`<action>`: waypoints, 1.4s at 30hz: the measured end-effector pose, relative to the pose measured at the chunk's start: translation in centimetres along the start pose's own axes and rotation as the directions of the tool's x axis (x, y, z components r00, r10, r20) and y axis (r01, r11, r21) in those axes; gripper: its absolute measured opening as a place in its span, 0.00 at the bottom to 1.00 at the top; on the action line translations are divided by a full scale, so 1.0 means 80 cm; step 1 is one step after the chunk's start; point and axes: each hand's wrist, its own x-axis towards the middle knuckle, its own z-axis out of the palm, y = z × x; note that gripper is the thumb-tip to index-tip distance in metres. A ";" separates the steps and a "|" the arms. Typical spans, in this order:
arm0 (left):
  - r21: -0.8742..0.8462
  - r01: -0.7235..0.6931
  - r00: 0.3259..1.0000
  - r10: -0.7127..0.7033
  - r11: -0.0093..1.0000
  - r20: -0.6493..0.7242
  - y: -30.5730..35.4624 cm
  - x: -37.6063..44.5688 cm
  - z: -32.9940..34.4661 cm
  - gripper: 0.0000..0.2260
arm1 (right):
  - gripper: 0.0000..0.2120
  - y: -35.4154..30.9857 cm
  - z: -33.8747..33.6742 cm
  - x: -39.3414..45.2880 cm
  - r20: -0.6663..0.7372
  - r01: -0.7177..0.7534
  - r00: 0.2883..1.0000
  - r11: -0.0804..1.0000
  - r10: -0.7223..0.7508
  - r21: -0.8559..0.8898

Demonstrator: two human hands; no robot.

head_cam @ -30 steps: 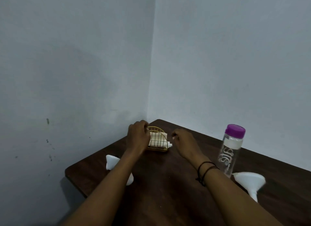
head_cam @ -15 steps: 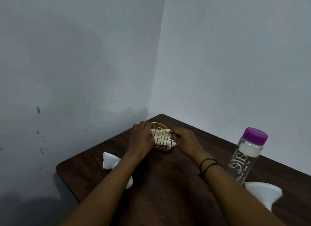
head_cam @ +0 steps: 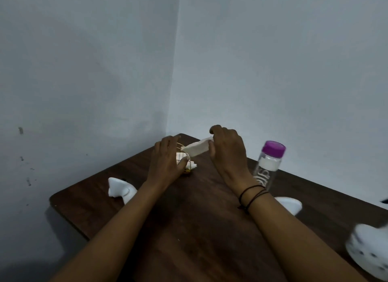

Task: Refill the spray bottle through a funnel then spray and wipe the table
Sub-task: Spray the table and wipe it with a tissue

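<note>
My right hand [head_cam: 227, 153] pinches a folded white napkin [head_cam: 196, 149] lifted up and to the right of a gold wire napkin holder [head_cam: 184, 165] at the table's far corner. My left hand [head_cam: 168, 160] grips the holder's left side, and more white napkins [head_cam: 192, 164] remain inside it. A clear water bottle [head_cam: 267, 166] with a purple cap stands right of my right wrist. A white funnel [head_cam: 290, 205] lies on the table behind my right forearm. A white spray bottle [head_cam: 121, 190] lies on its side left of my left forearm, partly hidden.
The dark wooden table [head_cam: 199, 229] fits into a corner of grey walls, its left edge near my left arm. A white dotted object [head_cam: 369, 246], blurred, sits at the right edge.
My right hand has pulled a napkin out of the holder, up and to the right. My left hand stayed on the holder. The camera view shifted a little.
</note>
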 end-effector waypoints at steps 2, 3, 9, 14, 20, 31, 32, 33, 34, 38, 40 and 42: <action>-0.044 -0.076 0.997 0.075 0.996 -0.016 0.022 -0.008 0.001 0.32 | 0.15 0.005 -0.024 -0.021 0.033 0.002 0.999 1.000 -0.003 0.027; -0.072 -0.114 0.993 0.113 0.991 -0.017 0.034 -0.013 0.002 0.32 | 0.14 0.010 -0.036 -0.034 0.062 0.008 0.998 0.999 -0.010 0.033; -0.147 -0.494 0.866 0.501 0.857 0.007 0.107 -0.041 0.013 0.13 | 0.08 0.046 -0.129 -0.108 0.080 0.031 0.996 0.994 -0.039 0.103; -0.229 -0.591 0.792 0.610 0.773 0.014 0.186 -0.074 0.029 0.08 | 0.11 0.076 -0.234 -0.175 0.073 0.086 0.993 0.992 -0.093 0.087; -0.330 -0.742 0.584 0.804 0.584 0.112 0.270 -0.118 0.055 0.06 | 0.06 0.123 -0.316 -0.270 0.208 0.025 0.977 0.997 -0.039 0.068; -0.258 -0.768 0.449 0.780 0.586 0.436 0.310 -0.150 0.083 0.20 | 0.16 0.129 -0.330 -0.367 0.709 -0.015 0.705 0.999 -0.019 0.042; -0.251 -0.747 0.487 0.764 0.616 0.423 0.312 -0.147 0.083 0.21 | 0.19 0.127 -0.332 -0.364 0.691 -0.090 0.722 0.995 0.033 0.048; -0.246 -0.724 0.527 0.747 0.644 0.406 0.315 -0.144 0.083 0.22 | 0.22 0.125 -0.335 -0.358 0.680 -0.164 0.729 0.985 0.086 0.051; -0.239 -0.701 0.567 0.728 0.672 0.386 0.318 -0.142 0.084 0.23 | 0.23 0.123 -0.335 -0.351 0.682 -0.216 0.721 0.975 0.127 0.046; -0.283 -0.575 0.717 0.639 0.768 0.279 0.329 -0.138 0.094 0.21 | 0.29 0.114 -0.307 -0.343 0.802 -0.207 0.578 0.978 0.151 -0.035; -0.336 -0.514 0.764 0.599 0.790 0.241 0.334 -0.140 0.100 0.18 | 0.30 0.113 -0.293 -0.349 0.864 -0.202 0.474 0.976 0.172 -0.084; -0.376 -0.484 0.786 0.582 0.790 0.209 0.336 -0.145 0.104 0.15 | 0.32 0.116 -0.288 -0.352 0.883 -0.210 0.425 0.971 0.199 -0.118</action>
